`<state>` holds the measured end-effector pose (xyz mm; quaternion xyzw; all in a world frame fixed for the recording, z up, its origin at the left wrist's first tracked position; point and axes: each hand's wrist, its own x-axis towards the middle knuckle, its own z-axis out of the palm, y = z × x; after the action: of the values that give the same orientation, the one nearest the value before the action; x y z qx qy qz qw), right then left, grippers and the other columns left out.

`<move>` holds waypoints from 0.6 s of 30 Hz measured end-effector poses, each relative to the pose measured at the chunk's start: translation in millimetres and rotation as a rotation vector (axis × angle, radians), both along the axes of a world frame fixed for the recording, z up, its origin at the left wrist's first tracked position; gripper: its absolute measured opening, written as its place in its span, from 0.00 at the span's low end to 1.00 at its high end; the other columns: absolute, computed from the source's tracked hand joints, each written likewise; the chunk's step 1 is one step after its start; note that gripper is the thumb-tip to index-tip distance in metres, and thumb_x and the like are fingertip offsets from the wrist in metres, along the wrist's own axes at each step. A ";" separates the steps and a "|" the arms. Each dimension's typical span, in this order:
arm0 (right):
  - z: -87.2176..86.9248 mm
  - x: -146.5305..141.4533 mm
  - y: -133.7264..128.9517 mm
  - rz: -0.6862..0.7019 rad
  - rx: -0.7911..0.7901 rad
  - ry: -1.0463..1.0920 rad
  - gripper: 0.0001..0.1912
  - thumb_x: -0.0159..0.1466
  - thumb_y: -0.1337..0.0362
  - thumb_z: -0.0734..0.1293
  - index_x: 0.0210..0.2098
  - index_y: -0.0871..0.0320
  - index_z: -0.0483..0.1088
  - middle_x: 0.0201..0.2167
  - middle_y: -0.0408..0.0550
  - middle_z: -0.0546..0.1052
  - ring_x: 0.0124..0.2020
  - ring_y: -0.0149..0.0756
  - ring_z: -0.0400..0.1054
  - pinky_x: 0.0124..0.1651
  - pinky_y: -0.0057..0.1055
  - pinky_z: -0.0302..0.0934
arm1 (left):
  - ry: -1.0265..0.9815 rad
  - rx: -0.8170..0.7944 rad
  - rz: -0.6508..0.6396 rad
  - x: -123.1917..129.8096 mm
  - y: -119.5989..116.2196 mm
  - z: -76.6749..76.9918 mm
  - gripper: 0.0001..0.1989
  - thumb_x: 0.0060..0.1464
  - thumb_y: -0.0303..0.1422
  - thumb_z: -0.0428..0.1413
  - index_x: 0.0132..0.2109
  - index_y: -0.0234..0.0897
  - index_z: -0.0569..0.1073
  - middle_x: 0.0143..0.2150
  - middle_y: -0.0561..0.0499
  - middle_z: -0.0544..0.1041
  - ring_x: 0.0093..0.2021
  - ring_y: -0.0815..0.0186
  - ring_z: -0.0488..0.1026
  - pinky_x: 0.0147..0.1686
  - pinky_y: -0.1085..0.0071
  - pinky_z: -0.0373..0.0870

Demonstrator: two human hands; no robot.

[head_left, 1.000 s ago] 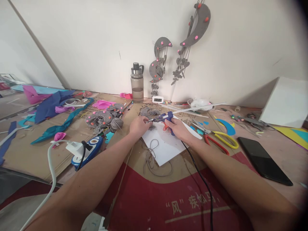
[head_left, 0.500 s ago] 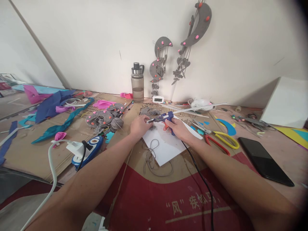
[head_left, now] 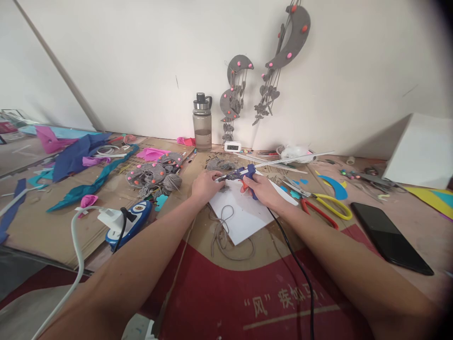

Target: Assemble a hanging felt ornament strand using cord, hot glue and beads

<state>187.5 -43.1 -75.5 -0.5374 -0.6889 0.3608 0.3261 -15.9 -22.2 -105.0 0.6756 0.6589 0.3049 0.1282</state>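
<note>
My right hand (head_left: pixel 262 190) is wrapped round a blue hot glue gun (head_left: pixel 249 174) with an orange trigger; a long clear glue stick (head_left: pixel 297 158) juts from its back. The nozzle points left, at the fingertips of my left hand (head_left: pixel 208 187). Those fingers are closed together over the paper's far left edge, and what they pinch is hidden. Beneath lies a white sheet of paper (head_left: pixel 244 222). A loose grey yarn strand (head_left: pixel 221 231) curls over its near left edge. Just beyond my left hand are grey pieces (head_left: pixel 219 164).
Scissors (head_left: pixel 318 198) and a black phone (head_left: pixel 391 238) lie to the right. On the left are a blue power strip (head_left: pixel 136 219) and yarn-covered crescents (head_left: pixel 150 174). A water bottle (head_left: pixel 202 125) stands behind; the gun's black cord (head_left: pixel 293 259) runs toward me.
Almost nothing differs. Both hands and the glue gun stay in the same place, with only a very slight shift of the whole view.
</note>
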 end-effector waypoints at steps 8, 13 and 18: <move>-6.0 1.4 4.0 0.006 0.005 0.006 0.18 0.63 0.52 0.58 0.29 0.60 0.69 0.27 0.48 0.78 0.21 0.28 0.62 0.26 0.26 0.55 | 0.018 -0.047 0.012 -0.2 -1.6 4.0 0.17 0.47 0.46 0.58 0.43 0.47 0.78 0.44 0.50 0.77 0.41 0.62 0.72 0.39 0.69 0.65; -6.2 2.5 3.5 0.013 0.023 0.010 0.21 0.64 0.52 0.57 0.27 0.60 0.70 0.27 0.48 0.76 0.21 0.28 0.62 0.28 0.26 0.55 | 0.011 -0.071 0.010 -0.1 -1.3 5.6 0.17 0.47 0.46 0.58 0.43 0.46 0.79 0.44 0.50 0.77 0.42 0.62 0.73 0.39 0.70 0.65; -2.3 1.4 -1.1 -0.007 0.038 -0.004 0.23 0.64 0.50 0.56 0.26 0.60 0.71 0.19 0.43 0.70 0.20 0.28 0.60 0.28 0.27 0.52 | 0.009 -0.083 0.017 -0.6 0.3 4.5 0.18 0.46 0.46 0.59 0.44 0.46 0.78 0.43 0.49 0.77 0.42 0.62 0.73 0.39 0.70 0.65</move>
<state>188.9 -44.2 -77.8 -0.5341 -0.6945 0.3455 0.3361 -16.5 -21.9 -100.5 0.6654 0.6773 0.2753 0.1505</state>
